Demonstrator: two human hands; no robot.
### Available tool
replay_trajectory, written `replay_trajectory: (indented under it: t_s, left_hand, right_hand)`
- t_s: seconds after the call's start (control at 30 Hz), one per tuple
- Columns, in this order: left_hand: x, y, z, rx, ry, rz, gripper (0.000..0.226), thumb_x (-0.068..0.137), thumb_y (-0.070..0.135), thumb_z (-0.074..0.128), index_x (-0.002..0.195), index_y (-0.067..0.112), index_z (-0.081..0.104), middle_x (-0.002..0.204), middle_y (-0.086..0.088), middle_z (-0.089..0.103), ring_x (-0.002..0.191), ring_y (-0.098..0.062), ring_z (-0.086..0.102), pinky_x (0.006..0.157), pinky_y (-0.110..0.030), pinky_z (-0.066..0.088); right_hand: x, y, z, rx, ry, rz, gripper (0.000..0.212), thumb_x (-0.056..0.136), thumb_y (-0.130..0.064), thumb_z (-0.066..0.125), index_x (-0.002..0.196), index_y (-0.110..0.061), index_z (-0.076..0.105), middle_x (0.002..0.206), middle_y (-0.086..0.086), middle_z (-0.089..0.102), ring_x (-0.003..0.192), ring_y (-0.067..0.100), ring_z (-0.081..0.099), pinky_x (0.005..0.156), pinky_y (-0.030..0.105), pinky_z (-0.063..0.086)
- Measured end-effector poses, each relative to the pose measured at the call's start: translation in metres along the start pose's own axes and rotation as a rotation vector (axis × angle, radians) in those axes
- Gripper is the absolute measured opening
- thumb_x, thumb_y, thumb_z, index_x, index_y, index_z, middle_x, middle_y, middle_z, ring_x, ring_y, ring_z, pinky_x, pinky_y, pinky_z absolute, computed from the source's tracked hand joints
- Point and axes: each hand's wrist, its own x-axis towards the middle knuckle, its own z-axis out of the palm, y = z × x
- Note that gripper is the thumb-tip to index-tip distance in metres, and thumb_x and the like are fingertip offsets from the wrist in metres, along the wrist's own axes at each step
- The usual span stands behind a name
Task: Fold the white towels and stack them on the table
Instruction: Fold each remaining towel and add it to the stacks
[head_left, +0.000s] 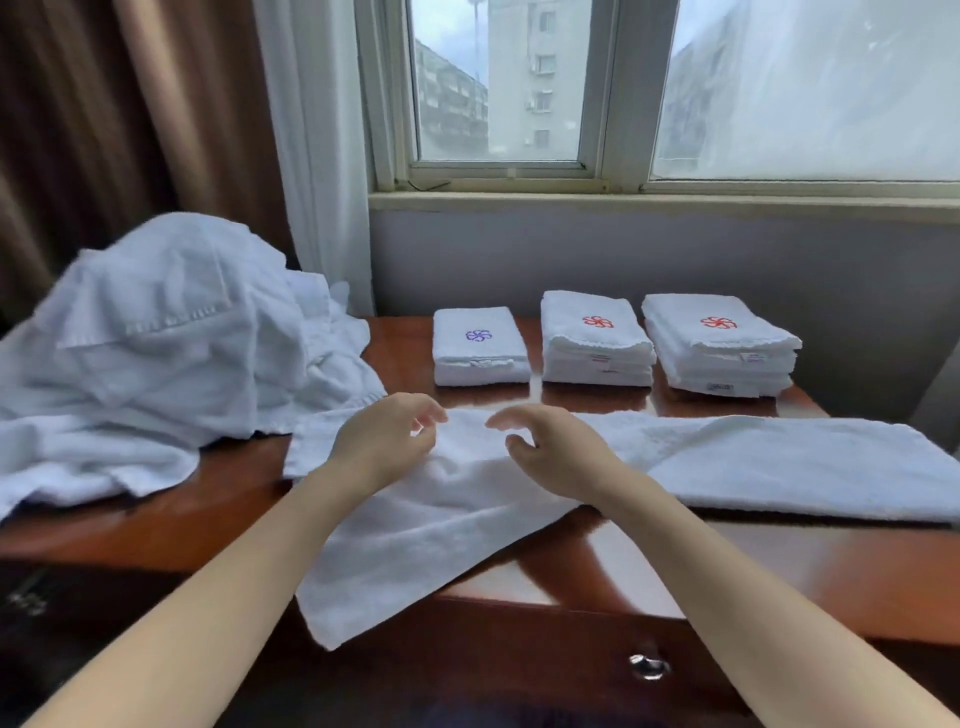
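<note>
Far left lies a heap of unfolded towels (156, 332). The left hand (384, 441) and right hand (545, 452) hover, fingers loosely curled and holding nothing, over the spread towel (779, 462) on the table (779, 571). Folding seems about to begin, so the next move calls for pinching an edge. Folded stacks (597, 338) wait far right.

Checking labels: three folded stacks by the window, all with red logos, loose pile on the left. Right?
No. Head view: the left stack has a purple logo; only the middle stack and right stack have red ones. Three stacks by the window, loose pile on the left: correct.
</note>
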Motion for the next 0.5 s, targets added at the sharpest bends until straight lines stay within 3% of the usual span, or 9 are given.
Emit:
replay_trajectory:
  t_s: [0.1, 0.23, 0.37, 0.5]
  left_hand:
    - [-0.015, -0.029, -0.01, 0.03, 0.011, -0.053, 0.018, 0.09, 0.023, 0.057, 0.102, 0.034, 0.066, 0.098, 0.018, 0.061, 0.1, -0.008, 0.06, 0.087, -0.031, 0.05]
    - [-0.027, -0.054, -0.011, 0.113, -0.01, -0.101, 0.027, 0.092, 0.027, 0.055, 0.117, 0.033, 0.062, 0.12, 0.013, 0.059, 0.112, -0.008, 0.055, 0.087, -0.028, 0.045]
    - [-0.032, -0.068, -0.001, 0.189, -0.137, -0.071, 0.044, 0.097, 0.043, 0.052, 0.137, 0.027, 0.047, 0.141, 0.007, 0.045, 0.131, -0.014, 0.042, 0.1, -0.034, 0.039]
    - [-0.022, -0.081, -0.004, 0.185, -0.236, -0.027, 0.051, 0.101, 0.045, 0.045, 0.148, 0.027, 0.036, 0.155, 0.008, 0.03, 0.141, -0.014, 0.033, 0.107, -0.035, 0.032]
  right_hand:
    - [0.015, -0.023, 0.018, -0.008, -0.058, -0.009, 0.036, 0.097, -0.015, 0.045, 0.125, -0.028, 0.063, 0.132, -0.013, 0.061, 0.121, 0.01, 0.055, 0.099, 0.035, 0.048]
    - [0.036, -0.048, 0.039, -0.001, -0.111, 0.025, 0.041, 0.096, -0.011, 0.041, 0.126, -0.027, 0.063, 0.129, -0.006, 0.064, 0.117, 0.015, 0.059, 0.095, 0.035, 0.049]
    - [0.06, -0.06, 0.055, -0.032, -0.163, 0.094, 0.042, 0.097, -0.013, 0.039, 0.132, -0.026, 0.058, 0.13, 0.0, 0.064, 0.118, 0.02, 0.058, 0.097, 0.035, 0.047]
    - [0.077, -0.063, 0.067, -0.099, -0.214, 0.108, 0.04, 0.099, -0.02, 0.039, 0.137, -0.025, 0.053, 0.137, 0.003, 0.059, 0.126, 0.023, 0.053, 0.103, 0.036, 0.043]
